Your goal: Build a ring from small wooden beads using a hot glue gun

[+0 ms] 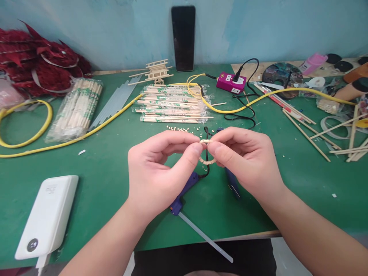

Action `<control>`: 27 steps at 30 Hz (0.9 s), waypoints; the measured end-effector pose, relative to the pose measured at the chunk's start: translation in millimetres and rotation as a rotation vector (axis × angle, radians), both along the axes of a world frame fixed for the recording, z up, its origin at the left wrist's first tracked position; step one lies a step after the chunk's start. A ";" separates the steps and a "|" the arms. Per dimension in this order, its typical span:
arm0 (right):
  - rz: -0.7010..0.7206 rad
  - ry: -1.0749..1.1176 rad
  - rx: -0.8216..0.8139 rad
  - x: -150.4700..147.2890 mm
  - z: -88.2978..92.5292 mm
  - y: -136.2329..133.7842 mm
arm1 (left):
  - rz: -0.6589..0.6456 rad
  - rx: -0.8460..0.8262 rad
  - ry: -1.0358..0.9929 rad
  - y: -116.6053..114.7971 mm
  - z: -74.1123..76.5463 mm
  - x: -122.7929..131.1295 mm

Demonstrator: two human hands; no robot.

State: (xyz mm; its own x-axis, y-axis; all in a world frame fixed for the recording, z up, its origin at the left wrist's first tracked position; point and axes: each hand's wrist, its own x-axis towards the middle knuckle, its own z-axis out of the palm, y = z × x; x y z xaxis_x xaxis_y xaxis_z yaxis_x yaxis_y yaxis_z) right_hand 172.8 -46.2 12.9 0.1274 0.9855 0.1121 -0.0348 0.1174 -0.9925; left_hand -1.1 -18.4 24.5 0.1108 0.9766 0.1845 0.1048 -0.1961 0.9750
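Note:
Between my two hands is a small ring of short wooden pieces (207,162), held up over the green table. My left hand (163,168) pinches its left side between thumb and forefinger. On the right side, my right hand (244,157) grips it the same way, and the fingertips hide parts of the ring. Below my left hand lies a blue glue gun (184,191) with a translucent glue stick (207,237) sticking out of it. A dark blue tool (232,184), partly covered by my right hand, rests beneath it. Tiny cut wooden bits (179,129) are scattered just beyond my hands.
Packs of wrapped chopsticks (172,103) lie at the back, near a small wooden cart model (157,71). A yellow cable (115,120) crosses the table to a purple power strip (230,82). A white power bank (47,216) sits front left; loose sticks (307,134) lie right.

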 end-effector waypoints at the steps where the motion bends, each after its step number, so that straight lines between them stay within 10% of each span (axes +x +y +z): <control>1: 0.001 -0.007 0.001 -0.1 0.1 0.1 | 0.002 -0.003 0.001 -0.3 0.3 0.1; 27: -0.021 -0.040 -0.039 -0.2 2.9 0.7 | -0.004 -0.028 0.046 -0.4 2.5 -1.1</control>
